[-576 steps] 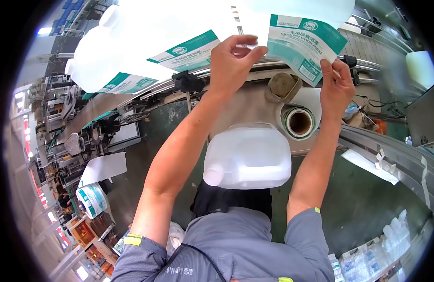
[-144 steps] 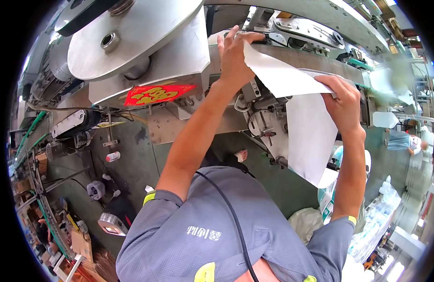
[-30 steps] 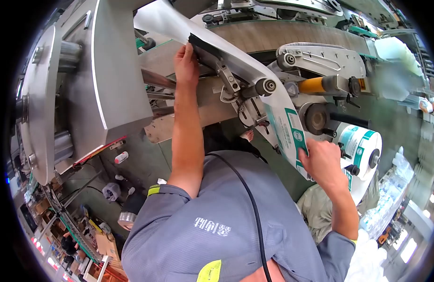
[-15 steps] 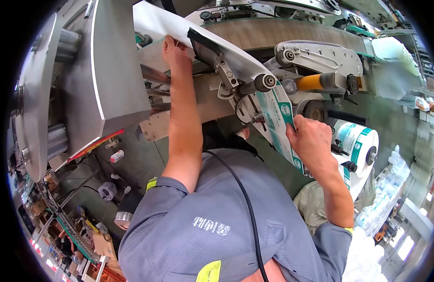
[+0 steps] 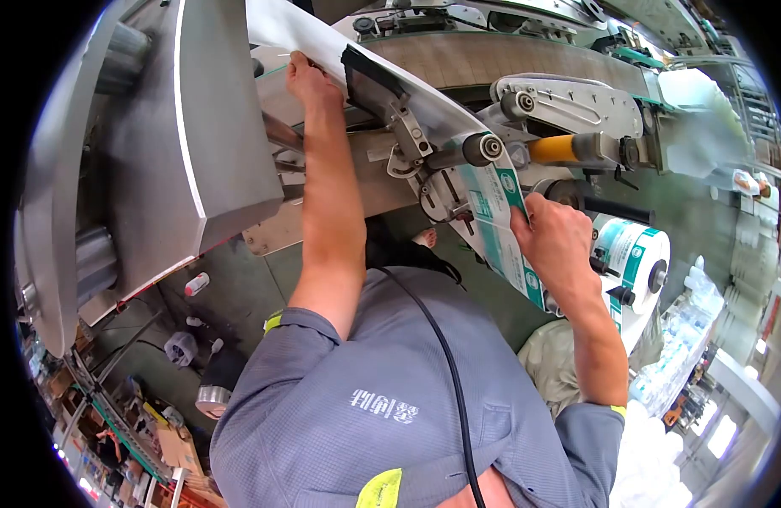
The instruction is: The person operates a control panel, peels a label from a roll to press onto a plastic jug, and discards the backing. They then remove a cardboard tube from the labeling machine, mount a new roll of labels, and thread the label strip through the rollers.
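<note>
A wide white film (image 5: 424, 99) runs down from the top left, past a black flap, to a roller (image 5: 482, 149). Below that roller it shows as a green and white printed web (image 5: 490, 203). My left hand (image 5: 314, 82) is closed at the lower edge of the white film, fingertips pinched together. My right hand (image 5: 553, 235) is closed with thumb and fingers on the right edge of the printed web. To its right, a printed roll (image 5: 631, 258) sits on a spindle.
A large grey metal housing (image 5: 225, 144) stands at left. A conveyor belt (image 5: 526, 61) crosses the top. A yellow cylinder (image 5: 553, 150) is right of the roller. Plastic-wrapped goods (image 5: 682, 326) lie at lower right, and a black cable crosses my shirt.
My left hand has moved slightly up and left along the film edge. My right hand keeps its place on the web. The view has shifted a little.
</note>
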The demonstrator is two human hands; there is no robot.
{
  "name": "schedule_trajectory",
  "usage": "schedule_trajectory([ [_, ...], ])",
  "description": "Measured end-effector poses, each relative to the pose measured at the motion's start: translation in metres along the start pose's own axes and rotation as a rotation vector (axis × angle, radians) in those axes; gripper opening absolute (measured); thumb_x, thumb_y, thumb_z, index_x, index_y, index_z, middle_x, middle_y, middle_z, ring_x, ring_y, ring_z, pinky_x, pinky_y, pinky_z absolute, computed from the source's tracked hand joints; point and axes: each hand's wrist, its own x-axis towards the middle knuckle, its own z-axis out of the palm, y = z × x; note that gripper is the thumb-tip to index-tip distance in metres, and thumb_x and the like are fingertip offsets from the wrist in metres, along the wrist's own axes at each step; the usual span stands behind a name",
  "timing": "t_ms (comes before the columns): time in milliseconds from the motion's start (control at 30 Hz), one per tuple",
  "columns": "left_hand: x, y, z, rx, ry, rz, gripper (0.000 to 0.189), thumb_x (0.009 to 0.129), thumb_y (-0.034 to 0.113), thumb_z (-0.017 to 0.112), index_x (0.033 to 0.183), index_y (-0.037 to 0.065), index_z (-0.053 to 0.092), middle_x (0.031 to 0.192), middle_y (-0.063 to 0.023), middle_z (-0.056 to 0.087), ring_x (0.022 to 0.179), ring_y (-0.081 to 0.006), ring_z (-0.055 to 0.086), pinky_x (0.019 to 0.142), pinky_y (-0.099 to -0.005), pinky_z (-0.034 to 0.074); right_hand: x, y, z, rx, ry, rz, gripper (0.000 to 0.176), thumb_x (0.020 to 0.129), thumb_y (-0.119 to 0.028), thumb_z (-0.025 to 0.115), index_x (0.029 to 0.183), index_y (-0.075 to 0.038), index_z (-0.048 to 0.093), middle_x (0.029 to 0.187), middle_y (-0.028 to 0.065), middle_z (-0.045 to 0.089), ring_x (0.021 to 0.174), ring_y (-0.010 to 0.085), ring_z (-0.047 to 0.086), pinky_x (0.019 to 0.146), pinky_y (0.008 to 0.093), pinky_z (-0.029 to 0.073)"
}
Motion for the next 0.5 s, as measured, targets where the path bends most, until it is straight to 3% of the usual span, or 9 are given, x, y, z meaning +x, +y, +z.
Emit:
schedule_trajectory([
  [233,-0.007,0.008,-0.002,0.042,0.027,-0.03,0.027,0.109,0.023,0.053,0.12,0.0,0.061,0.112,-0.0092,0.071,0.1,-0.0233,0.069,0.087,-0.0373,0.059,-0.004,-0.002,-0.001,0.076,0.025,0.025,0.022,0.089,-0.025,0.074,0.081,-0.006,0.065,0.069,0.0141,0.068,0.065,0.0363,0.068,0.062,0.0466,0.052],
  [300,-0.031,0.023,0.002,-0.188,-0.126,-0.241,0.027,0.109,0.026,0.055,0.117,0.001,0.063,0.108,-0.0061,0.071,0.093,-0.0204,0.068,0.079,-0.0357,0.057,-0.017,0.002,-0.006,0.168,0.064,0.018,0.019,0.087,-0.024,0.076,0.082,-0.007,0.069,0.067,0.013,0.068,0.063,0.0365,0.067,0.062,0.0459,0.052],
  [333,-0.027,0.022,-0.01,-0.19,-0.12,-0.229,0.027,0.109,0.026,0.055,0.117,0.001,0.063,0.108,-0.0061,0.071,0.093,-0.0204,0.068,0.079,-0.0357,0.057,-0.026,0.007,-0.01,0.141,-0.1,0.062,0.021,0.087,-0.025,0.075,0.08,-0.007,0.067,0.068,0.0136,0.068,0.065,0.0367,0.068,0.063,0.0472,0.052],
  [367,-0.025,0.017,-0.033,0.207,-0.242,-0.257,0.026,0.109,0.026,0.057,0.115,0.003,0.065,0.106,-0.004,0.071,0.088,-0.0182,0.065,0.076,-0.0334,0.053,-0.032,0.012,-0.011,0.111,-0.266,0.109,0.023,0.087,-0.026,0.074,0.078,-0.007,0.065,0.07,0.0142,0.069,0.066,0.0368,0.068,0.065,0.0486,0.052],
  [433,-0.036,0.016,-0.053,0.613,-0.356,-0.292,0.024,0.108,0.026,0.059,0.113,0.004,0.066,0.103,-0.0019,0.071,0.084,-0.016,0.063,0.072,-0.031,0.05,-0.037,0.018,0.0,0.118,-0.254,0.11,0.022,0.086,-0.024,0.073,0.076,-0.006,0.064,0.067,0.015,0.068,0.065,0.0384,0.068,0.065,0.049,0.053],
  [500,-0.048,0.012,-0.059,0.136,-0.464,-0.329,0.017,0.105,0.024,0.064,0.111,0.009,0.068,0.099,0.0022,0.07,0.079,-0.0115,0.057,0.071,-0.0275,0.044,-0.033,0.02,0.002,0.044,-0.21,0.102,0.022,0.087,-0.023,0.072,0.077,-0.005,0.063,0.066,0.0162,0.067,0.065,0.0398,0.067,0.065,0.0499,0.053],
])
